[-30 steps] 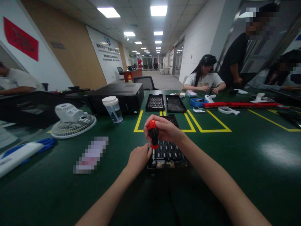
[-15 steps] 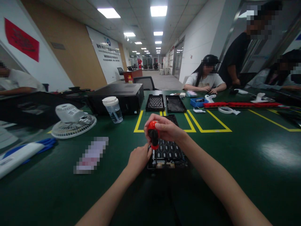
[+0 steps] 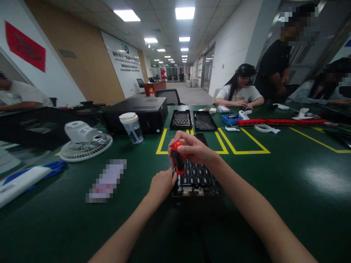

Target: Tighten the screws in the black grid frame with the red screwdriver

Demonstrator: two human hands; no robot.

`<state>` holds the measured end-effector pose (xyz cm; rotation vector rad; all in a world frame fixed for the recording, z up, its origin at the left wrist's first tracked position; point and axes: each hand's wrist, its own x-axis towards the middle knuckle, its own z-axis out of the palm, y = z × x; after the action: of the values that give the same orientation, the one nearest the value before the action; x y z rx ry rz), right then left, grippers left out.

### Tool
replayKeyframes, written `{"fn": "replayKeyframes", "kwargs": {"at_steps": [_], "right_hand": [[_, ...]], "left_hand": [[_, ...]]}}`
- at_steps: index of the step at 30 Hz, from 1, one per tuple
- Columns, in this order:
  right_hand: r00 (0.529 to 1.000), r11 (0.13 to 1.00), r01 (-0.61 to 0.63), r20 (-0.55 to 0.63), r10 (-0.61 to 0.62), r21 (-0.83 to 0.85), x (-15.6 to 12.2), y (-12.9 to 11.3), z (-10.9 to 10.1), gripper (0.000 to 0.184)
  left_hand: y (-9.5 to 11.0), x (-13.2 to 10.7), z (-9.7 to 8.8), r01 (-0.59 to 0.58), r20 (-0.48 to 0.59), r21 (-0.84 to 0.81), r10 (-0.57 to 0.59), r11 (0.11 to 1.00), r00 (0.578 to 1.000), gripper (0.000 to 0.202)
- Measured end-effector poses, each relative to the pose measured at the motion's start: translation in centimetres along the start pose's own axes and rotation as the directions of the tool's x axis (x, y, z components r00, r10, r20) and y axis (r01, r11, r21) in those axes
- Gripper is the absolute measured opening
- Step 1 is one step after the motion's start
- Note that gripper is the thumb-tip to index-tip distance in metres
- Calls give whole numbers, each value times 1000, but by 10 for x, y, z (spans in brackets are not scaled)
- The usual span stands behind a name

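A screwdriver [image 3: 179,160] with a red and black handle stands nearly upright in my right hand [image 3: 196,148], whose fingers curl round the top of its handle. The shaft points down at the near left corner of a black honeycomb-patterned unit [image 3: 197,173], but its very tip is too small to make out. My left hand [image 3: 163,184] is closed at the left edge of this unit, with thumb and fingers close beside the shaft. Part of the unit's far end is hidden behind my right hand.
Beyond lie two black trays [image 3: 181,119] [image 3: 205,120] and a blue box [image 3: 231,118]. On the left are a lidded cup [image 3: 131,128], a white fan [image 3: 86,140] and a large black case [image 3: 134,109]. A co-worker [image 3: 238,91] sits across the table.
The screwdriver handle has turned and tilted slightly, with my right fingers shifting on its top. My left hand and the unit stay in place. A standing person behind has moved a little left.
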<state>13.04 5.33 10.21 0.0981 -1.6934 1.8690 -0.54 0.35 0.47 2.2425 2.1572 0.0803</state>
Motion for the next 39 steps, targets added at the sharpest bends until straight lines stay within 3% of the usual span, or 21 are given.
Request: {"fn": "replayKeyframes", "kwargs": {"at_steps": [20, 39], "right_hand": [[995, 972, 26, -89, -48, -233, -1, -9, 7, 21], [978, 839, 34, -156, -141, -543, 0, -20, 18, 20]], "left_hand": [[2, -1, -5, 16, 41, -28, -15, 999, 999, 36], [4, -1, -8, 26, 47, -28, -24, 999, 999, 37]]}}
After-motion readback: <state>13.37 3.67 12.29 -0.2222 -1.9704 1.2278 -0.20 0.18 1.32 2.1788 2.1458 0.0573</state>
